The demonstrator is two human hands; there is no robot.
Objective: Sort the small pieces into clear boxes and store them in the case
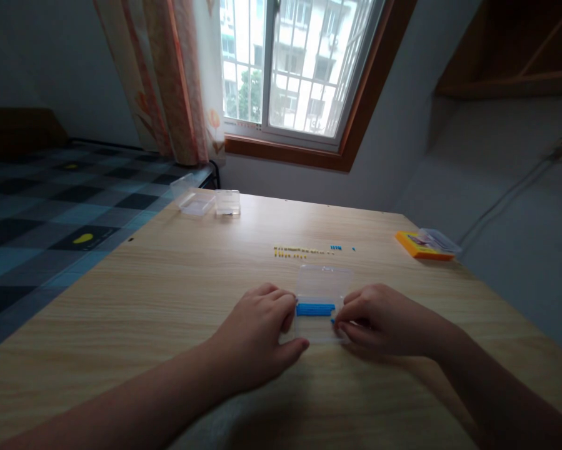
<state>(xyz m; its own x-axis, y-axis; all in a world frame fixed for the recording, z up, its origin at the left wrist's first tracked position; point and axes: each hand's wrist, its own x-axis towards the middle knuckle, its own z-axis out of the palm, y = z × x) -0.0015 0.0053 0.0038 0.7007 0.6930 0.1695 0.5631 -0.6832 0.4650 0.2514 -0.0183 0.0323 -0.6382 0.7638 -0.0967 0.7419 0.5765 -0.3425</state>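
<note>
An open clear plastic box (314,331) lies on the table, its lid tilted back on the far side. Inside it, a bundle of thin blue sticks (315,309) lies side by side. My left hand (264,328) holds the box at its left wall, thumb along the near edge and fingers curled at the far left corner. At the right end, my right hand (379,322) has its fingertips pinched on a small blue piece (333,320) at the box's inner right side. Part of the right wall is hidden by those fingers.
Rows of tiny yellow pieces (302,250) lie beyond the box, with short blue pieces (336,247) to their right. Two clear cases, one open (197,203) and one upright (227,202), stand at the far left. An orange-yellow box (421,245) sits near the right edge.
</note>
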